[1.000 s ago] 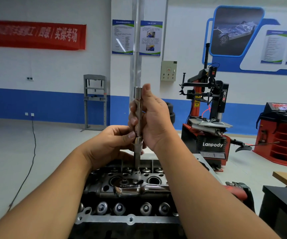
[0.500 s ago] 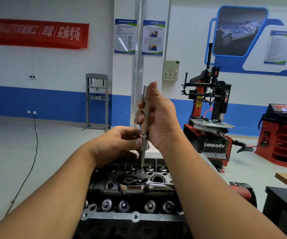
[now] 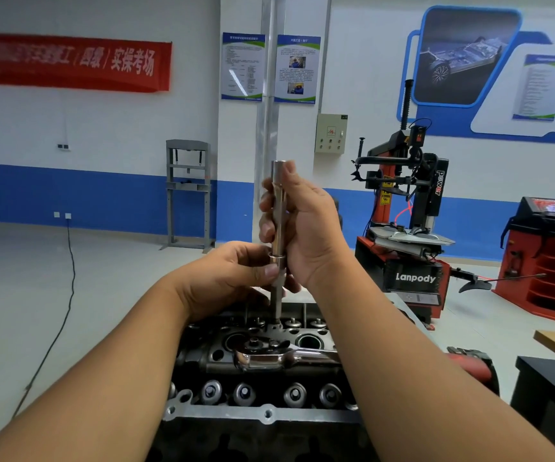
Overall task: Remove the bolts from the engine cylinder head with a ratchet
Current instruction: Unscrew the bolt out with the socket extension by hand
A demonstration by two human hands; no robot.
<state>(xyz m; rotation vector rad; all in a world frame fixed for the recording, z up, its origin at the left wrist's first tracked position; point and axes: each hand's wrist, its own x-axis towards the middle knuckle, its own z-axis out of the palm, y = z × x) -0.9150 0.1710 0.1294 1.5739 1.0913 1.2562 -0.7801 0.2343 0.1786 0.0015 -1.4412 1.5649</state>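
The ratchet (image 3: 286, 356) lies across the cylinder head (image 3: 262, 371); behind it an extension bar (image 3: 278, 228) stands upright, seemingly on a bolt.

"Lanpody" on the tyre changer (image 3: 416, 278) base — "power" on its black column — red banner (image 3: 69, 61) text blurred.

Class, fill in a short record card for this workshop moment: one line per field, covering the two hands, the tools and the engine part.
right hand: grips the upper part of the extension bar, held upright
left hand: fingers pinch the bar's lower collar
bar tip: down at the cylinder head; whether a bolt is attached cannot be told
ratchet: lies on the cylinder head, no hand on it
background: tyre changer, red banner
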